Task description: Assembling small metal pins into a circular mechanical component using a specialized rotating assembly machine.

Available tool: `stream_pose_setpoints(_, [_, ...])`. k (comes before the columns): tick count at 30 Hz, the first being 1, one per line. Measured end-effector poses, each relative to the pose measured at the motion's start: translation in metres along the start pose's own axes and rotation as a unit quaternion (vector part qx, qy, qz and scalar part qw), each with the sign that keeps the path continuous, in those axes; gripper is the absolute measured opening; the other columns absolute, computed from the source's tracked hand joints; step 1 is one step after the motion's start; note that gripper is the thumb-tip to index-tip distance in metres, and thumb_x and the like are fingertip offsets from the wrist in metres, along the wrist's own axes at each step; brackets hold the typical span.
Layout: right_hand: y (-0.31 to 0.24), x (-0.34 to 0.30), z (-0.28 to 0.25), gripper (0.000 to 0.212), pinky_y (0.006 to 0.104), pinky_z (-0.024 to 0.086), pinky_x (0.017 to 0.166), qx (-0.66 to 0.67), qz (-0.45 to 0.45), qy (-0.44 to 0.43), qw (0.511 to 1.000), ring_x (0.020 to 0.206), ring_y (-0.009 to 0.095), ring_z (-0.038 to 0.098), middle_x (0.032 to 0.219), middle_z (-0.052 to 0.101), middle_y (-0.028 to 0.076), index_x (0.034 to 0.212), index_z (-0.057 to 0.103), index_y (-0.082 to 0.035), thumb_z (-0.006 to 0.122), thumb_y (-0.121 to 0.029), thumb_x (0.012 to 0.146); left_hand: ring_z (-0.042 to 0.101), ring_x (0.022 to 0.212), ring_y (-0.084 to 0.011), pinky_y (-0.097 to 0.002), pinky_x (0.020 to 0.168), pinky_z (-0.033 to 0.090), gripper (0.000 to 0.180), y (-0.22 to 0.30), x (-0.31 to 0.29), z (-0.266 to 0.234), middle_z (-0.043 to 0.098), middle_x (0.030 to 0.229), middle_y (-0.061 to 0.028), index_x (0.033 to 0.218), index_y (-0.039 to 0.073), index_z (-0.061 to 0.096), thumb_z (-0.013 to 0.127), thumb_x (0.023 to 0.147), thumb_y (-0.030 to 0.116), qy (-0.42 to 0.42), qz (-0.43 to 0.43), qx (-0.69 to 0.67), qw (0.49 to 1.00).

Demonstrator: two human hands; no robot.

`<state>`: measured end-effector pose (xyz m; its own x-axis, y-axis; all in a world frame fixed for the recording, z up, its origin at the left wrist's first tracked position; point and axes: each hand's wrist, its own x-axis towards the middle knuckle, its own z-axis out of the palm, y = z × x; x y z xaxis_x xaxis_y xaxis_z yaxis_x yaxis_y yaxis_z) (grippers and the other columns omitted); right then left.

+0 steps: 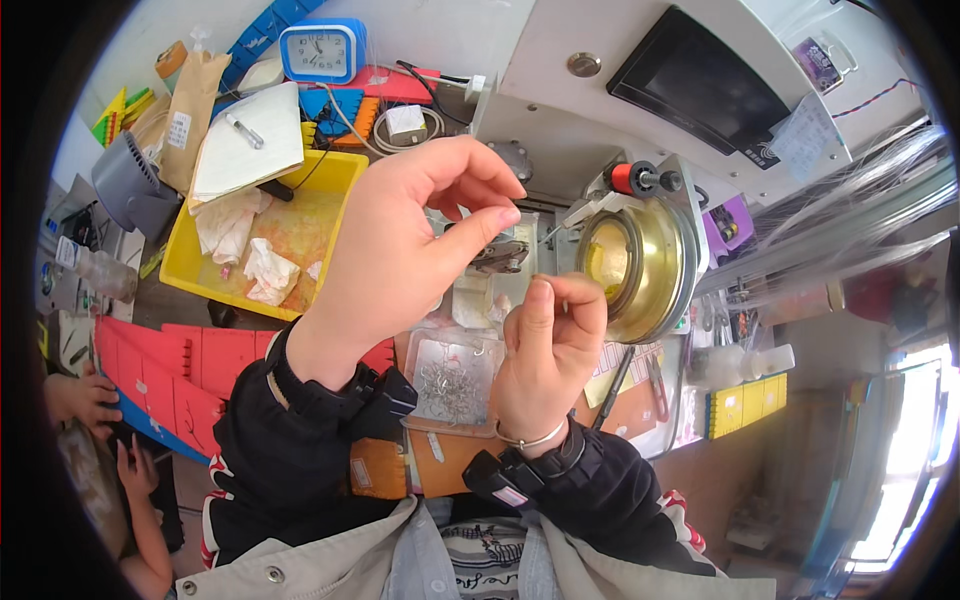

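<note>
Clearly, the clear tray (pixel 430 352) between the two wrists is shallow and squarish with rounded corners, and the small silvery pieces (pixel 450 390) heaped in it look thin, shiny and curved like hooks. It sits on the brown surface (pixel 460 470) in front of the person. Beyond it, the left hand (pixel 435 220) is raised, its thumb and index curled toward each other; I cannot tell whether the tips meet. The right hand (pixel 550 335) has thumb and index pinched together, but anything fine between them is too small to make out. As for writing, a brown paper bag (pixel 182 120) bears a printed white label, the blue clock (pixel 323 52) has a numbered dial, and small pale lettering sits below the dark screen (pixel 700 82).
</note>
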<state>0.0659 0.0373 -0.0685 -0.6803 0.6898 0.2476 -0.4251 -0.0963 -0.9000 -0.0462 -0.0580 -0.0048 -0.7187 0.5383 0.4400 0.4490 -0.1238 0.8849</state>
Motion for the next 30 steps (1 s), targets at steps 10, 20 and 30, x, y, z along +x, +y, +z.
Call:
stream_pose_setpoints(10, [-0.021,0.021,0.002,0.007,0.0220,0.043,0.054,0.065,0.057,-0.058,0.995,0.061,0.010,0.053,0.087,0.057,0.007,0.109,0.042,-0.003,0.043,-0.009,0.107,0.065,0.085,-0.0102,-0.0247,0.078,0.051,0.016,-0.001,-0.001,0.005,0.067,0.090,-0.0028,0.098,-0.001,0.065,0.071,0.085,-0.004,-0.016,0.012,0.072,0.997])
stream_pose_setpoints(20, [-0.043,-0.021,-0.030,0.008,0.0265,0.041,0.055,0.056,0.188,-0.127,0.972,0.056,0.011,0.043,0.076,0.047,0.003,0.105,0.041,-0.005,0.043,-0.012,0.108,0.068,0.081,-0.0121,-0.0253,0.075,0.052,0.013,-0.002,-0.004,0.014,0.069,0.083,-0.0054,0.094,-0.001,0.065,0.071,0.082,-0.005,-0.013,0.019,0.075,0.997])
stream_pose_setpoints(30, [-0.031,-0.003,-0.017,0.011,0.0249,0.042,0.058,-0.026,0.146,-0.116,0.982,0.063,0.011,0.046,0.076,0.050,0.004,0.112,0.044,-0.002,0.044,-0.013,0.108,0.069,0.076,-0.0200,-0.0285,0.068,0.052,0.012,-0.004,-0.007,0.019,0.067,0.080,-0.0105,0.089,-0.002,0.064,0.069,0.080,-0.007,0.006,0.085,0.154,0.984])
